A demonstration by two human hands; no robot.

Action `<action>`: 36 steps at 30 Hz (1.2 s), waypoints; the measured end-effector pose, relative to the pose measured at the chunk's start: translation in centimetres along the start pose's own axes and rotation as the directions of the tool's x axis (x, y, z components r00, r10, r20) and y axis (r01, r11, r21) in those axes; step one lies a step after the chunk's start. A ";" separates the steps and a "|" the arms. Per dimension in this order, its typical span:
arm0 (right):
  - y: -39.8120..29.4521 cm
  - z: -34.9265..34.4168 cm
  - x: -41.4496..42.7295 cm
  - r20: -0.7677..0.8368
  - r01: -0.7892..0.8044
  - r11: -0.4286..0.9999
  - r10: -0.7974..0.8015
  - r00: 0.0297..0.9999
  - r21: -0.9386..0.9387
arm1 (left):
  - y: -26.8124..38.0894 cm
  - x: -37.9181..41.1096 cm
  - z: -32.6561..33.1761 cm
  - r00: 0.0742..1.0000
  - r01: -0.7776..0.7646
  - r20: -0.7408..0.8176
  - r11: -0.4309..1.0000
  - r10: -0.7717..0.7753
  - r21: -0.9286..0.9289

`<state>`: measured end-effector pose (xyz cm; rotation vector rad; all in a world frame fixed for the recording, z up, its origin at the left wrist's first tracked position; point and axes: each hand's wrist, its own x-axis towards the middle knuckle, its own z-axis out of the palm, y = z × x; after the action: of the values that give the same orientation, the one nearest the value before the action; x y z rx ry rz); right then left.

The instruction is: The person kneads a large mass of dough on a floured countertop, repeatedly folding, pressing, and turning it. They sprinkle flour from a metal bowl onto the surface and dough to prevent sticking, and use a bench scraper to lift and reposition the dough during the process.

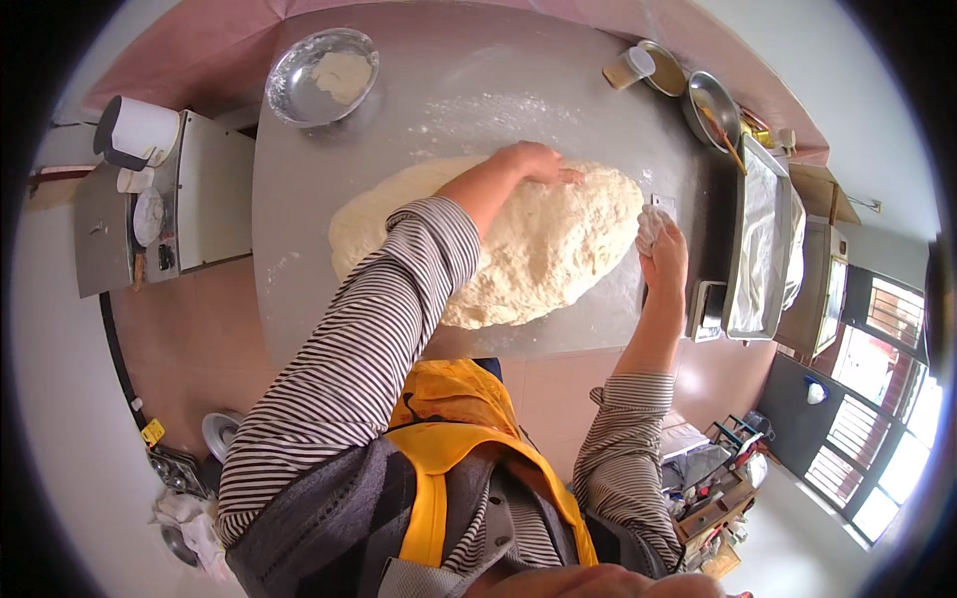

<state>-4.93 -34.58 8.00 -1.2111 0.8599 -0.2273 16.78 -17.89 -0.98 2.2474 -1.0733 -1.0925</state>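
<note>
A large slab of pale dough (538, 247) lies across the grey metal tabletop (478, 67) in front of me. Its left part looks smoother, and its right part is rough and lumpy. My left hand (534, 162) rests on the dough's far upper side, fingers pressed against the surface. To the right of the slab, my right hand (664, 250) grips a small pale lump (652, 226), which looks like dough. Just beyond that lump, a small metal plate (664, 202) shows on the table; its kind is unclear.
Loose flour (508, 112) dusts the far tabletop. A steel bowl (288, 101) holding flour stands far left. Along the right are a lidded plastic container (628, 67), a steel bowl (710, 112) with a wooden-handled utensil, a lined metal tray (759, 247) and what looks like a scale (708, 310).
</note>
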 end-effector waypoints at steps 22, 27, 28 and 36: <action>5.2 5.7 13.1 0.606 0.599 0.599 -0.225 0.763 -0.531 | 4.3 -21.3 7.5 0.570 0.043 -0.792 0.955 0.219 0.295; 5.4 12.7 7.4 0.412 0.262 0.918 -0.124 0.903 -0.298 | -10.6 -22.1 1.7 0.845 0.381 -0.427 0.923 -0.323 0.054; 5.8 10.4 9.2 0.402 0.318 0.822 -0.121 0.908 -0.472 | -9.6 -20.9 1.9 0.872 0.330 -0.393 0.943 -0.291 0.035; 6.4 9.0 9.6 0.491 0.265 0.900 -0.067 0.868 -0.346 | -1.4 -31.4 12.8 0.796 0.130 -0.604 0.984 -0.032 0.119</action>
<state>5.92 -31.23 -1.20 -1.6484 0.3745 0.1155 -5.14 7.25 5.30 2.5179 -0.8042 -0.2589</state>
